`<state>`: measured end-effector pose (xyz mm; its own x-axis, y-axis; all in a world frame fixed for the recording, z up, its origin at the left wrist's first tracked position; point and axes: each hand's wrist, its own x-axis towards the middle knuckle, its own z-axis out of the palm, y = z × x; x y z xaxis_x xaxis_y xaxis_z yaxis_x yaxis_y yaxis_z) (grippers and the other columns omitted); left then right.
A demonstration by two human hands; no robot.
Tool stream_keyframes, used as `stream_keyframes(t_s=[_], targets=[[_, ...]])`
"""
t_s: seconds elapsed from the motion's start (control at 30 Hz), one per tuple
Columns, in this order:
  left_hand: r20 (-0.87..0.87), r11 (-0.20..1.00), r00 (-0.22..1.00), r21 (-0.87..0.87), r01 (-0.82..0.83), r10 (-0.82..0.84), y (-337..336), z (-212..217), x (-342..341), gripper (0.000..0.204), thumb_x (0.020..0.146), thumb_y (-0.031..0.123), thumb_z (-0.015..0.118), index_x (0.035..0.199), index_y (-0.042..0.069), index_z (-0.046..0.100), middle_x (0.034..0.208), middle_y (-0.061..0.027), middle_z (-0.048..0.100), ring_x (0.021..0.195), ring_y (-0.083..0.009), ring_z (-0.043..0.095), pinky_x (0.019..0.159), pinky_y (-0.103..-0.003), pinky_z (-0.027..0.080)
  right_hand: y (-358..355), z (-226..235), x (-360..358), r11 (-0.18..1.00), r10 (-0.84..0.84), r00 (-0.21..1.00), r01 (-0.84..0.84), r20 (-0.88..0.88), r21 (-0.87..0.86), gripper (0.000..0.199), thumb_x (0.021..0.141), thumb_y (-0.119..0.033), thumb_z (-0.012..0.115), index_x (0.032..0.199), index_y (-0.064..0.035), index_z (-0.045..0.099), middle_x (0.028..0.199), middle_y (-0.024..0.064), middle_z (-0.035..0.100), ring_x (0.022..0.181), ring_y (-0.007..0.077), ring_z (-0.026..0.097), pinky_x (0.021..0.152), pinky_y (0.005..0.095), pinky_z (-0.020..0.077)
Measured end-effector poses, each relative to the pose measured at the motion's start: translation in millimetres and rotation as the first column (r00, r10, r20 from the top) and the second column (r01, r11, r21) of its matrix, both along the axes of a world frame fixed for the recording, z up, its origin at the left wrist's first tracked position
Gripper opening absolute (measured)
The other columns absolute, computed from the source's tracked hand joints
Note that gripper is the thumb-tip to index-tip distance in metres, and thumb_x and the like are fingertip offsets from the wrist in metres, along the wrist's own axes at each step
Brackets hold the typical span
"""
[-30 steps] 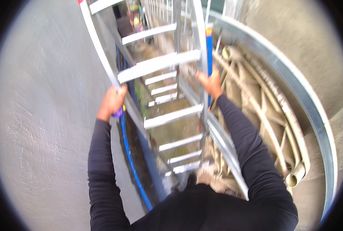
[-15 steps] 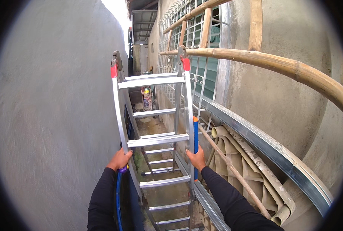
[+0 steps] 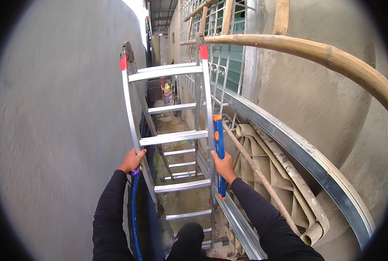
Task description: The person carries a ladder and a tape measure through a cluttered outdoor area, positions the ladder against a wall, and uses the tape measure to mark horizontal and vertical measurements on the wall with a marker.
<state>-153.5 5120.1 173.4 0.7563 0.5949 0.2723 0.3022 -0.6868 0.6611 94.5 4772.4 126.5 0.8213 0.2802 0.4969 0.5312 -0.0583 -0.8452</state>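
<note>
Between the hands [image 3: 132, 161] [image 3: 223, 165], a silver ladder [image 3: 173, 138] with red upper fittings [image 3: 204, 52].

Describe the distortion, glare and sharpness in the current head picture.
Head view: bamboo pole and metal channel bow with fisheye distortion; head view: the bright gap up top washes out white; head view: the ladder looks fairly sharp, corners black.

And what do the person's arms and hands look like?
The left sleeve and right sleeve are long and very dark, almost black. They fit fairly snugly, with little wrinkles, and reach down to about the wrists. I can't see any stripes or pictures on them. The left hand and right hand are bare, with no gloves.
</note>
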Motion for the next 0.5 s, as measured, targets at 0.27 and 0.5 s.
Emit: stream_keyframes(t_s=[0.27, 0.5], targets=[[0.358, 0.429, 0.934, -0.843, 0.325, -0.006, 37.1, -31.5, -29.6, 0.085, 0.089, 0.086, 0.048, 0.123, 0.009, 0.062, 0.066, -0.0013, 0.056, 0.054, -0.0123, 0.057, 0.050, -0.027, 0.047, -19.1, 131.0, -26.2, 0.819, 0.452, 0.876, -0.482, 0.166, 0.313, 0.028, 0.105, -0.025, 0.061, 0.089, -0.0020, 0.061, 0.073, 0.0044, 0.062, 0.068, 0.0140, 0.062, 0.065, 0.0299, 0.0512], [0.226, -0.135, 0.626, -0.870, 0.475, 0.746, 71.6, -108.2, -49.0, 0.073, 0.092, 0.075, 0.056, 0.105, 0.003, 0.062, 0.076, -0.0050, 0.062, 0.063, -0.0171, 0.063, 0.052, -0.028, 0.052, 33.6, 281.8, -32.4, 0.506, 0.496, 0.652, -0.754, 0.574, 0.418, 0.028, 0.108, -0.030, 0.053, 0.102, -0.0024, 0.057, 0.082, 0.0097, 0.064, 0.077, 0.0205, 0.067, 0.074, 0.0358, 0.0555]])
